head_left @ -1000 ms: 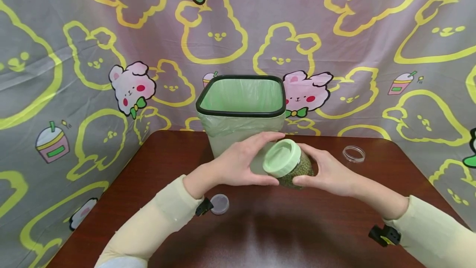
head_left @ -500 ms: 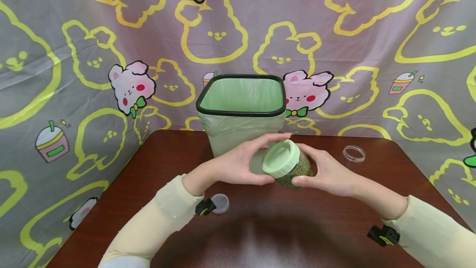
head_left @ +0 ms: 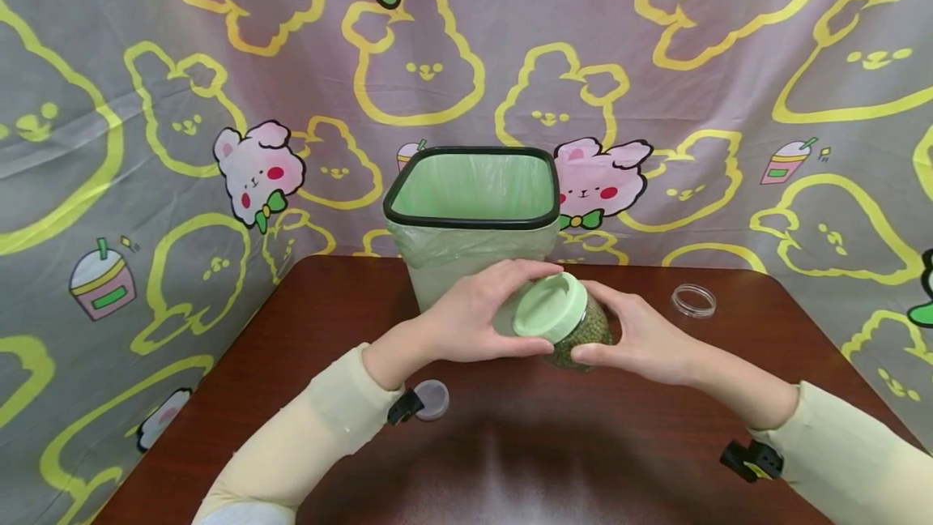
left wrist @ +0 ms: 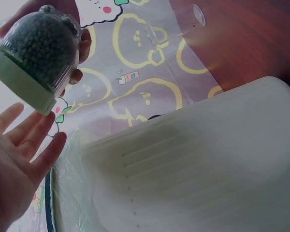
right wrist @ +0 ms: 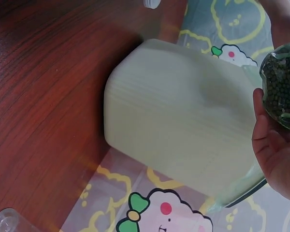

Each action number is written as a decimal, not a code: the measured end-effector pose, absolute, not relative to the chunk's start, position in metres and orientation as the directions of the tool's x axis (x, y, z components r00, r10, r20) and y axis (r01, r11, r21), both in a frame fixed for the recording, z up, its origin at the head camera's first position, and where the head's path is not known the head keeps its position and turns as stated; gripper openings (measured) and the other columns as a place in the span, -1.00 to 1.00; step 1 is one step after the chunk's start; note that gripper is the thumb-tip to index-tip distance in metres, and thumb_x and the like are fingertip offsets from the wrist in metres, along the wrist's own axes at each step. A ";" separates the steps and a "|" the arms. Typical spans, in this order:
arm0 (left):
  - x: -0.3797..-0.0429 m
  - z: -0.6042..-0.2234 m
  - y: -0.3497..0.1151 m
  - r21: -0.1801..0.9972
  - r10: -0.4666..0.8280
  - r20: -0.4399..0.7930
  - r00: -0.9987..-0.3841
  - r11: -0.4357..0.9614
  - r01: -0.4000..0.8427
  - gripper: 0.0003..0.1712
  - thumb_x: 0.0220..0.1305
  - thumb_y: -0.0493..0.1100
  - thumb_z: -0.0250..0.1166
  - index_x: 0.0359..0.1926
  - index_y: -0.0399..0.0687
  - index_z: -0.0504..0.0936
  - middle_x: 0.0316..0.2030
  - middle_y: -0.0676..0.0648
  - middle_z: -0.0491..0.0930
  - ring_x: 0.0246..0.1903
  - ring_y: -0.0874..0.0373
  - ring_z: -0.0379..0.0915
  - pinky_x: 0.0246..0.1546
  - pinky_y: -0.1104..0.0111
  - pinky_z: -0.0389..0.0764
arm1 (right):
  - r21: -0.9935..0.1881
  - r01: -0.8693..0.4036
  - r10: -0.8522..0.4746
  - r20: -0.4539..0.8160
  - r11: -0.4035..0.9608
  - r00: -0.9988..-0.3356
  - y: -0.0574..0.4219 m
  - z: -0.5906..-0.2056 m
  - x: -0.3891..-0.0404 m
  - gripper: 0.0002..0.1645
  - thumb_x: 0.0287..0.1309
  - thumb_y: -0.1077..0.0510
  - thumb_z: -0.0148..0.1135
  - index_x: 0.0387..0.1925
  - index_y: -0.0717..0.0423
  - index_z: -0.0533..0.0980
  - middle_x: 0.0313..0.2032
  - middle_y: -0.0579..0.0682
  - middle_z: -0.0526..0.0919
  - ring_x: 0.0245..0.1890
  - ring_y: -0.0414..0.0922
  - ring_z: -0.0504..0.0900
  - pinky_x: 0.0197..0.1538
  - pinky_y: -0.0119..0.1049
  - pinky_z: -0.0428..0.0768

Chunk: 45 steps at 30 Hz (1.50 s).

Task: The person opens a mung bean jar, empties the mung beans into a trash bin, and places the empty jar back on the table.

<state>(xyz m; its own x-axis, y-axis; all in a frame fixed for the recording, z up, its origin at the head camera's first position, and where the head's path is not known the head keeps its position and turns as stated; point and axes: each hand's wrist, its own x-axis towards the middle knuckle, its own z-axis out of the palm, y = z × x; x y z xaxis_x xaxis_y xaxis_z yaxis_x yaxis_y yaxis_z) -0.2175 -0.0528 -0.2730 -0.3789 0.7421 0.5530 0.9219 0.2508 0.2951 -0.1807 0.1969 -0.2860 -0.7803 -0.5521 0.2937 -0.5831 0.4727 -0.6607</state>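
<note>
A clear jar [head_left: 583, 339] of small green beans, with a light green screw lid [head_left: 550, 308], is held tilted above the table in front of the bin. My right hand [head_left: 641, 339] grips the jar's body, thumb in front and fingers behind. From the other side my left hand [head_left: 474, 314] spans the lid, thumb at its lower edge and index finger at its upper edge. In the left wrist view the fingers [left wrist: 38, 137] of that hand are fairly straight, their tips at the lid's rim. The right wrist view shows the jar's beans [right wrist: 282, 87] cut off by the frame edge.
A pale bin [head_left: 474, 253] with a black rim and a green liner bag stands behind the hands. On the brown table [head_left: 328, 330] lie a clear round piece [head_left: 693, 301] at the right and a small clear disc [head_left: 432, 400] near my left wrist. A patterned cloth [head_left: 452, 47] hangs behind.
The left hand's thumb and index finger have shifted back and forth slightly around the lid. The right hand and the jar stay almost in place.
</note>
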 end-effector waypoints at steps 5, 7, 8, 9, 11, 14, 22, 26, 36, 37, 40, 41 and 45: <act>-0.218 -0.272 -0.054 0.335 0.762 0.516 -0.392 0.242 0.911 0.02 0.02 0.12 0.50 0.43 -0.01 0.21 0.34 0.05 0.28 0.29 0.30 0.17 0.23 0.34 0.30 | -0.658 -0.577 -0.540 0.294 0.484 -0.789 0.198 -0.286 -0.179 -0.20 0.07 0.04 0.43 0.29 0.20 0.32 -0.04 -0.09 0.58 -0.12 -0.14 0.53 -0.10 -0.24 0.57; -0.219 -0.270 -0.056 0.415 0.774 0.485 -0.408 0.207 0.886 0.05 0.03 0.05 0.52 0.46 0.01 0.15 0.38 0.09 0.21 0.32 0.32 0.12 0.26 0.33 0.26 | -0.662 -0.574 -0.538 0.294 0.482 -0.790 0.199 -0.287 -0.179 -0.19 0.07 0.05 0.43 0.30 0.20 0.31 -0.04 -0.08 0.58 -0.12 -0.13 0.53 -0.10 -0.25 0.57; -0.219 -0.270 -0.057 0.457 0.780 0.471 -0.413 0.185 0.870 0.05 0.04 0.02 0.52 0.47 0.02 0.14 0.40 0.10 0.19 0.33 0.32 0.11 0.27 0.32 0.26 | -0.664 -0.572 -0.538 0.292 0.481 -0.791 0.199 -0.287 -0.179 -0.19 0.07 0.05 0.43 0.30 0.20 0.31 -0.03 -0.08 0.58 -0.11 -0.13 0.53 -0.10 -0.24 0.58; -0.220 -0.269 -0.057 0.495 0.786 0.460 -0.414 0.160 0.854 0.06 0.04 -0.02 0.52 0.47 0.00 0.12 0.41 0.11 0.17 0.33 0.31 0.10 0.27 0.30 0.26 | -0.666 -0.572 -0.538 0.292 0.478 -0.790 0.199 -0.288 -0.179 -0.19 0.07 0.05 0.43 0.30 0.20 0.31 -0.03 -0.08 0.58 -0.11 -0.12 0.53 -0.09 -0.24 0.58; -0.221 -0.267 -0.058 0.554 0.800 0.441 -0.408 0.115 0.825 0.07 0.05 -0.09 0.52 0.48 0.00 0.10 0.42 0.12 0.14 0.34 0.29 0.10 0.27 0.28 0.27 | -0.668 -0.572 -0.538 0.293 0.477 -0.790 0.200 -0.288 -0.180 -0.20 0.07 0.05 0.42 0.30 0.19 0.32 -0.03 -0.09 0.58 -0.10 -0.12 0.54 -0.09 -0.23 0.58; -0.222 -0.266 -0.059 0.592 0.823 0.422 -0.379 0.067 0.803 0.08 0.04 -0.15 0.52 0.49 -0.02 0.08 0.44 0.09 0.12 0.35 0.25 0.10 0.27 0.24 0.27 | -0.670 -0.569 -0.539 0.289 0.476 -0.791 0.200 -0.287 -0.180 -0.20 0.07 0.04 0.42 0.30 0.19 0.32 -0.02 -0.09 0.58 -0.10 -0.12 0.54 -0.09 -0.23 0.57; -0.225 -0.265 -0.058 0.628 0.865 0.378 -0.329 0.022 0.778 0.08 0.02 -0.21 0.53 0.49 0.01 0.11 0.43 0.14 0.14 0.33 0.26 0.12 0.27 0.28 0.27 | -0.657 -0.582 -0.554 0.288 0.479 -0.781 0.200 -0.287 -0.179 -0.21 0.07 0.03 0.42 0.28 0.19 0.33 -0.07 -0.10 0.58 -0.14 -0.14 0.54 -0.12 -0.24 0.58; -0.226 -0.266 -0.057 0.615 0.863 0.382 -0.331 0.030 0.788 0.04 0.01 -0.23 0.53 0.47 -0.02 0.16 0.39 0.12 0.22 0.28 0.28 0.19 0.24 0.29 0.31 | -0.655 -0.592 -0.563 0.295 0.469 -0.772 0.200 -0.287 -0.179 -0.22 0.07 0.03 0.42 0.27 0.19 0.34 -0.08 -0.11 0.58 -0.15 -0.15 0.54 -0.12 -0.25 0.58; -0.222 -0.263 -0.054 0.564 0.820 0.415 -0.394 0.108 0.818 -0.01 -0.06 -0.12 0.59 0.38 -0.06 0.29 0.22 0.06 0.40 0.11 0.28 0.34 0.15 0.33 0.40 | -0.674 -0.568 -0.550 0.279 0.472 -0.787 0.200 -0.286 -0.178 -0.21 0.08 0.03 0.42 0.28 0.18 0.32 -0.04 -0.08 0.57 -0.12 -0.11 0.53 -0.12 -0.20 0.59; -0.222 -0.263 -0.053 0.558 0.814 0.418 -0.402 0.119 0.821 -0.01 -0.07 -0.10 0.59 0.37 -0.06 0.30 0.22 0.06 0.40 0.10 0.28 0.35 0.14 0.34 0.40 | -0.675 -0.567 -0.548 0.279 0.472 -0.789 0.200 -0.286 -0.178 -0.22 0.08 0.03 0.42 0.28 0.18 0.32 -0.04 -0.08 0.57 -0.12 -0.11 0.54 -0.13 -0.20 0.59; -0.219 -0.263 -0.052 0.540 0.798 0.425 -0.427 0.156 0.827 -0.02 -0.08 -0.06 0.60 0.36 -0.02 0.31 0.19 0.09 0.41 0.06 0.29 0.35 0.10 0.36 0.42 | -0.672 -0.572 -0.547 0.286 0.471 -0.787 0.200 -0.286 -0.177 -0.22 0.08 0.05 0.42 0.29 0.18 0.32 -0.05 -0.09 0.57 -0.13 -0.13 0.54 -0.12 -0.22 0.58; -0.218 -0.262 -0.052 0.533 0.793 0.426 -0.436 0.169 0.829 -0.02 -0.09 -0.04 0.60 0.35 -0.01 0.31 0.17 0.10 0.41 0.05 0.30 0.35 0.08 0.37 0.42 | -0.670 -0.574 -0.547 0.289 0.470 -0.786 0.200 -0.286 -0.177 -0.22 0.08 0.05 0.42 0.29 0.18 0.32 -0.05 -0.09 0.58 -0.13 -0.13 0.54 -0.12 -0.22 0.58; -0.215 -0.262 -0.050 0.476 0.770 0.434 -0.467 0.244 0.845 -0.03 -0.08 0.08 0.58 0.34 0.05 0.32 0.08 0.16 0.43 -0.01 0.34 0.35 0.00 0.38 0.46 | -0.665 -0.577 -0.546 0.292 0.474 -0.785 0.199 -0.285 -0.177 -0.21 0.08 0.04 0.42 0.28 0.19 0.32 -0.06 -0.10 0.58 -0.13 -0.14 0.54 -0.12 -0.25 0.58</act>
